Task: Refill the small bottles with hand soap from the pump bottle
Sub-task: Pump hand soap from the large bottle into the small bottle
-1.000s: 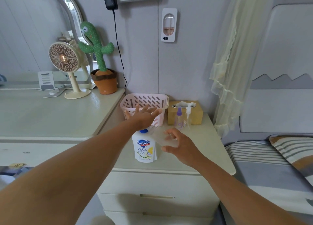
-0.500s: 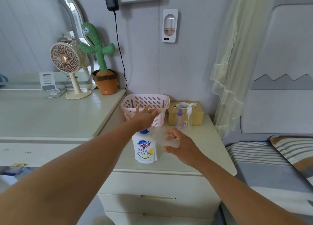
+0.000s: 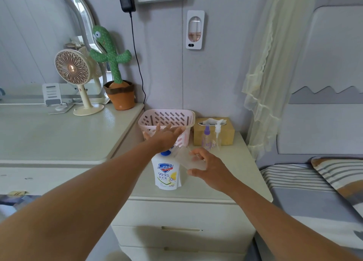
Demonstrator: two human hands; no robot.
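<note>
- Evidently the left hand (image 3: 165,137) lies palm-down with its fingers straight and spread on the blue pump head. That flat posture suits pressing the plunger rather than gripping it.
- Beneath it the pump bottle (image 3: 166,172) stands upright at the near edge of the bench (image 3: 239,162), label facing the person. Its white wall is opaque, so how much soap is in it cannot be told.
- Just beyond, on the far side, sits a pink slotted basket (image 3: 172,116). The hand covers part of its front wall, and no contents can be made out.
- To the right, the small bottle (image 3: 186,158) is tilted with its mouth toward the pump's spout, presumably to catch what comes out. Its wall is frosted, and whether any soap is in it is not clear.
- Next, the right hand (image 3: 211,169) curls its fingers and thumb round that bottle's lower part (a steadying hold, leaving the mouth free).
- Further right and far, a purple-capped bottle (image 3: 207,138) and a white-pump bottle (image 3: 217,138) stand capped and close together in front of a tissue box (image 3: 225,132). I judge they are waiting their turn. Both look clear, with no fill level visible.
</note>
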